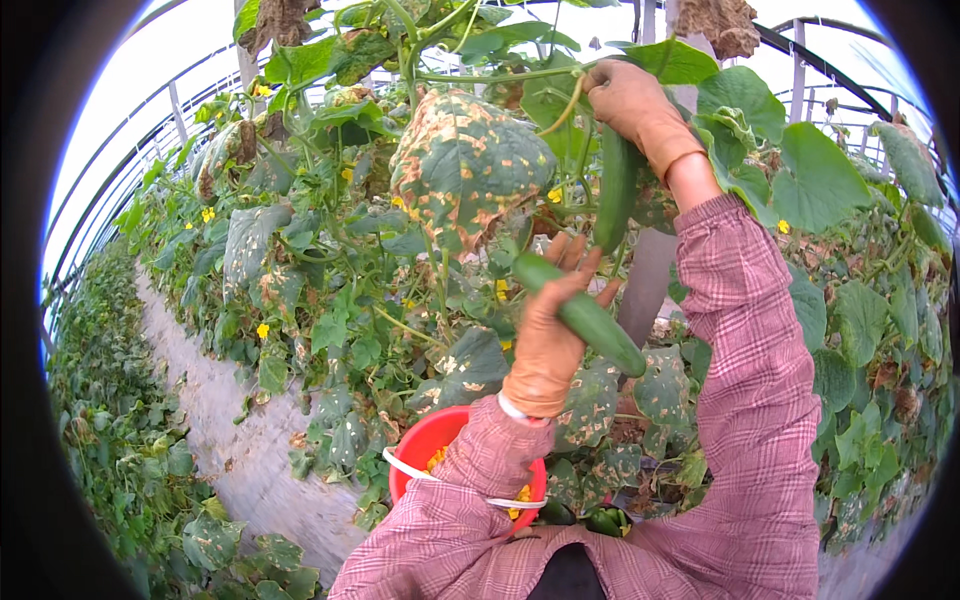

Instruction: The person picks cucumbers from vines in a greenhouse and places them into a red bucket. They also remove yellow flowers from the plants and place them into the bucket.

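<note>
Both hands wear orange-tan gloves. My left hand (551, 337) holds a green cucumber (607, 334) that lies slanted across the palm, its fingers stretched up behind it. Those fingertips come close to the lower end of a second cucumber (616, 191), which hangs upright from the vine. Above it, my right hand (634, 105) closes around the top of that hanging cucumber, by the vine stem (502, 77). The exact grip is partly hidden by the fingers. A large leaf with dry, pale patches (472, 161) hangs left of the hands.
A red bucket (431, 431) with a white handle and yellow flowers (523, 501) inside stands below my left forearm. More cucumbers (604, 519) lie by my body. A pale path (225, 442) runs along the left between vine rows. A grey post (646, 289) rises behind the hands.
</note>
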A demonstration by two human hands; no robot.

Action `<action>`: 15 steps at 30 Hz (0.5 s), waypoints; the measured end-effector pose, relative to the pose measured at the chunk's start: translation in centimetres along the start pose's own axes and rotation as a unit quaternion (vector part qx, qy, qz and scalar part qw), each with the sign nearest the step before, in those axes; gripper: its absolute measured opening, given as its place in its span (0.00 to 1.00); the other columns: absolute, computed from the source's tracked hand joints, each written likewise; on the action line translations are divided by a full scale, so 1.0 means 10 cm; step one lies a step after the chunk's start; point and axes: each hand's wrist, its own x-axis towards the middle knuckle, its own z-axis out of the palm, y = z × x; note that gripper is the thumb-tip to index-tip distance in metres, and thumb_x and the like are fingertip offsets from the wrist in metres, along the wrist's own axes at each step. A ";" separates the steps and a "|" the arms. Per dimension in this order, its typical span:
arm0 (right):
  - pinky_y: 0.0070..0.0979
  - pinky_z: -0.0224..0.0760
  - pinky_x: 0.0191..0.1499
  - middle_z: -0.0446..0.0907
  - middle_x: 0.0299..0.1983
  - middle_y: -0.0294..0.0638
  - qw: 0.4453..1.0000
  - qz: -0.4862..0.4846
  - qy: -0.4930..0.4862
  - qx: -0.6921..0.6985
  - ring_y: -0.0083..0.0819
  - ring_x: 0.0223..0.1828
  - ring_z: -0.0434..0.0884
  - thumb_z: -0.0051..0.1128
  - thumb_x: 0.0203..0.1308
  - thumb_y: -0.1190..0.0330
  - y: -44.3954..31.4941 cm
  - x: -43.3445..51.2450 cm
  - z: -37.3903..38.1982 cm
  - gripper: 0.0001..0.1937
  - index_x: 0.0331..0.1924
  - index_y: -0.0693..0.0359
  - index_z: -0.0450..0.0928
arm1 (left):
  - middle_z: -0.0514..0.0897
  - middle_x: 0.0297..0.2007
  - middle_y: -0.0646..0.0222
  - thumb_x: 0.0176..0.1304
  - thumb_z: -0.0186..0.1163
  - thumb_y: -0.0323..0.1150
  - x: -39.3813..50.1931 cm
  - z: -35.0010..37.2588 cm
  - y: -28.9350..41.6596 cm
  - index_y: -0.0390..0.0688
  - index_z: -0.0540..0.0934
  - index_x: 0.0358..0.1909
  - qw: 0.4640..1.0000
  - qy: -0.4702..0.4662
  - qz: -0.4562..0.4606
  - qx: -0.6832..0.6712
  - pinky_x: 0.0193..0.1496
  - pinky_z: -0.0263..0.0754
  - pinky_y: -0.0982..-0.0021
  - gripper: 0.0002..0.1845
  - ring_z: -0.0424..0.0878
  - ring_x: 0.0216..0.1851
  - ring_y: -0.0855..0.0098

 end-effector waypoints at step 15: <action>0.19 0.71 0.33 0.78 0.29 0.36 0.906 -0.003 -0.287 0.310 0.22 0.27 0.76 0.48 0.58 0.69 -0.30 -1.76 1.12 0.17 0.52 0.61 0.70 | 0.71 0.55 0.61 0.57 0.53 0.52 -0.70 -0.56 0.09 0.51 0.65 0.59 0.989 0.061 -0.095 -0.098 0.63 0.53 0.46 0.30 0.68 0.56 0.57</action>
